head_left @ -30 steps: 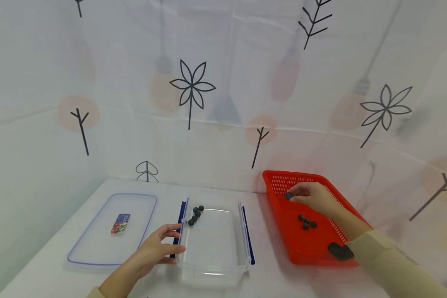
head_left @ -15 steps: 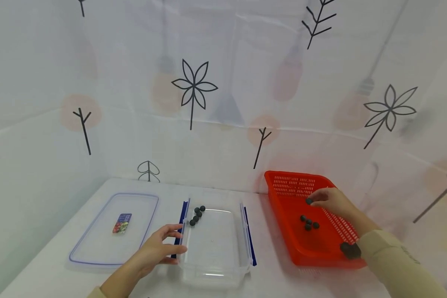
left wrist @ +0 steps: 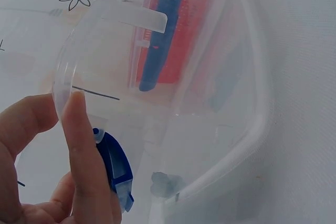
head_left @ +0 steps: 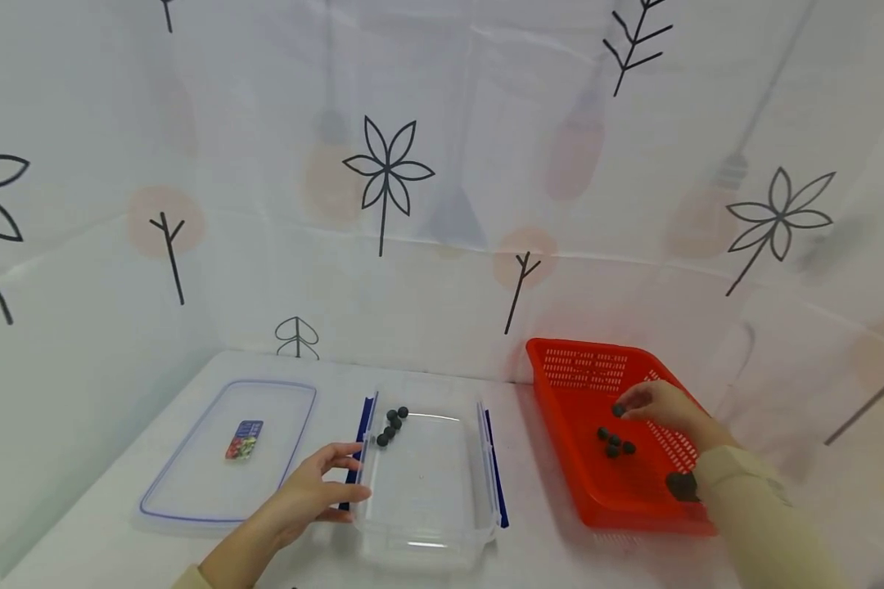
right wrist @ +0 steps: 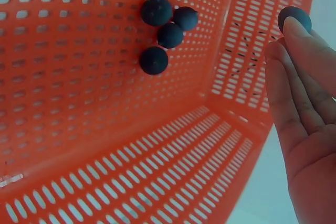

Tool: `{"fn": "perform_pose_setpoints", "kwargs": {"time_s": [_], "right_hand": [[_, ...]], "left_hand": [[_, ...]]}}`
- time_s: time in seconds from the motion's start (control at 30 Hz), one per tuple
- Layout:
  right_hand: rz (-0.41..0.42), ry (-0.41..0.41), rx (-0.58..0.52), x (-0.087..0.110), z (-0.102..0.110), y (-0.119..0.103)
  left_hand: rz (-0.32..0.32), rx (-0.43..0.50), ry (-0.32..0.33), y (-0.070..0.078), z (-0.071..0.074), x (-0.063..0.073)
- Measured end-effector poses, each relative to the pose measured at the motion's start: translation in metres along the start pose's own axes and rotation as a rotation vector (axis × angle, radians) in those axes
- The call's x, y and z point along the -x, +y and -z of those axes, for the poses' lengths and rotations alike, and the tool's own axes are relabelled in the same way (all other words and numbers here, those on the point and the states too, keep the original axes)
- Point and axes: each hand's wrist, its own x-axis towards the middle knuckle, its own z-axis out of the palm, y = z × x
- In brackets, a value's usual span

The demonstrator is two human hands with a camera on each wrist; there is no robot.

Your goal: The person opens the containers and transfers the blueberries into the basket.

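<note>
My left hand pinches the left wall of a clear plastic container between thumb and fingers; in the left wrist view the wall passes between the digits. Several small dark balls lie in the container's back left corner. Over the red plastic basket, my right hand pinches one dark ball between thumb and fingertips. Below it, several more dark balls sit grouped on the basket floor.
A clear lid with a blue rim lies left of the container and bears a colourful label. Blue clips hang at the container's sides. A dark shape shows beside the right sleeve. Behind the table hangs a printed curtain.
My right hand, with the dark ball pinched, has moved rightward and a little nearer over the basket. The head view has shifted slightly. My left hand keeps its place on the container.
</note>
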Motion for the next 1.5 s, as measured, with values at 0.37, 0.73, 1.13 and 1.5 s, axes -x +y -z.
{"fn": "perform_pose_setpoints", "kwargs": {"time_s": [0.37,0.73,1.13,1.5], "right_hand": [[-0.073,-0.031,-0.032,0.0,-0.014,0.01],[-0.075,0.034,0.006,0.001,-0.004,0.007],[0.018,0.111,-0.023,0.0,0.004,-0.038],[0.079,0.166,-0.053,-0.001,-0.01,-0.073]], "left_hand": [[0.009,-0.014,0.012,0.003,-0.001,0.001],[0.005,-0.01,0.011,0.004,0.0,0.0],[0.027,-0.017,0.013,0.004,-0.001,0.001],[0.024,-0.021,0.025,0.001,-0.003,0.002]]}}
